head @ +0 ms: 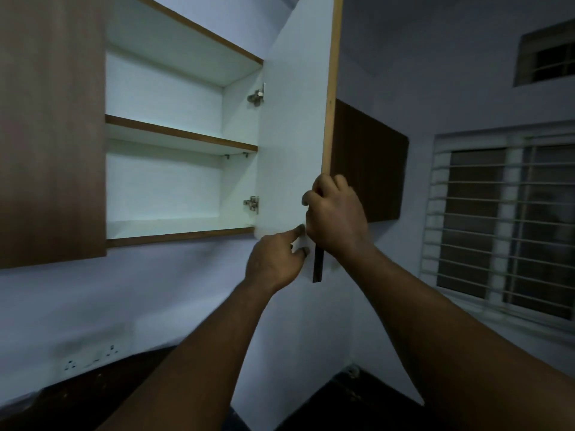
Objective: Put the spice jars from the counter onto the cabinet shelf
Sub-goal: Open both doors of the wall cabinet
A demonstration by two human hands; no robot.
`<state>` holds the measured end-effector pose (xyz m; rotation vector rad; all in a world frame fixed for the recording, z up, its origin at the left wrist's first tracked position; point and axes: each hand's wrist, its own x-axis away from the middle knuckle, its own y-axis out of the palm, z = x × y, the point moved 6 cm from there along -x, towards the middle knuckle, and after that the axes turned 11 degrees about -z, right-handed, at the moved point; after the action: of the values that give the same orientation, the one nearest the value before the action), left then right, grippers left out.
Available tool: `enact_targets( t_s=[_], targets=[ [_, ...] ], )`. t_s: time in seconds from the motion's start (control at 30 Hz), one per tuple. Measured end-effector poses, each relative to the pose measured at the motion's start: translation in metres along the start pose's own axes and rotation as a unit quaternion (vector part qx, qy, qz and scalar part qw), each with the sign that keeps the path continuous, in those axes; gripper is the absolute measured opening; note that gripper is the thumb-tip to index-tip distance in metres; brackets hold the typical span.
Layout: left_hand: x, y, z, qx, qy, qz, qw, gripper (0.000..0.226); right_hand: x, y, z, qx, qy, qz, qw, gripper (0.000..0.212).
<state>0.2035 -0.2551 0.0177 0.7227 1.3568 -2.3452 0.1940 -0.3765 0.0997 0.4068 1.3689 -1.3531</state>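
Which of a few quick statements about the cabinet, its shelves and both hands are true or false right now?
1. The brown-edged white cabinet door stands open. True.
2. The right hand grips the door's free edge. True.
3. The left hand holds a spice jar. False: it holds nothing, and its fingers reach to the door's lower corner.
4. Jars stand on the white middle shelf with a brown front edge. False: no jars show on it.
5. Two metal hinges, the upper hinge and the lower hinge, show inside. True.
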Motion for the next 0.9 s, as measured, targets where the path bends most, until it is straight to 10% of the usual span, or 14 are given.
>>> enact_targets(
  t_s=[0.53,0.9],
  targets=[
    [-0.059,0.097,0.031,-0.13,0.068,-0.195,0.97,0.083,0.052,0.078,0.115,0.166,0.046,-0.237,0.956,0.035],
    [-0.069,0.113,0.014,-0.17,0.04,-0.222,0.959,0.083,0.048,0.1,0.101,0.127,0.042,-0.237,0.962,0.025]
  ],
)
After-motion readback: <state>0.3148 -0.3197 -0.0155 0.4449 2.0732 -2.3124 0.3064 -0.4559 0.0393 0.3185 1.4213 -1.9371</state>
